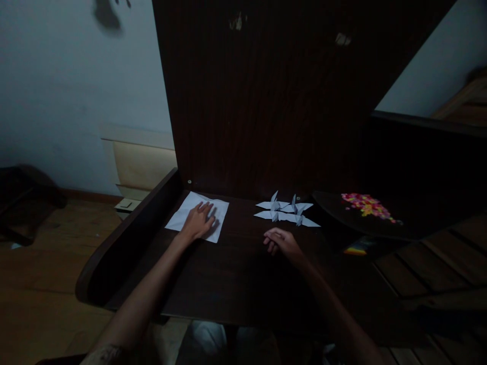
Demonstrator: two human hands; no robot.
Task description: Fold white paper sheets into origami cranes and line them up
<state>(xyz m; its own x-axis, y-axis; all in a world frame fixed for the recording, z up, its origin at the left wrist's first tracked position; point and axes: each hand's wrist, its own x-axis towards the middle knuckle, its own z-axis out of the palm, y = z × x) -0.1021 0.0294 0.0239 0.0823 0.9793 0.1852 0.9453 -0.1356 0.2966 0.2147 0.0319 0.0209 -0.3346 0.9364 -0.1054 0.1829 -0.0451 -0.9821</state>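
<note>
My left hand (198,221) lies with its fingers spread on a sheet of white paper (182,215), at the left of the dark wooden desk. Creases run across the sheet. Past the middle of the desk, my right hand (280,241) hovers with loosely bent fingers, and I see nothing in it. Just beyond that hand stand several folded white paper cranes (286,216) in two rows, close together. The right hand is apart from them.
Low side boards and a tall back panel (266,101) border the desk (213,289). At right is a dark item with a pink and yellow flower pattern (368,207). Below it shows a small rainbow-coloured patch (355,250). Wooden slats (437,274) lie farther right.
</note>
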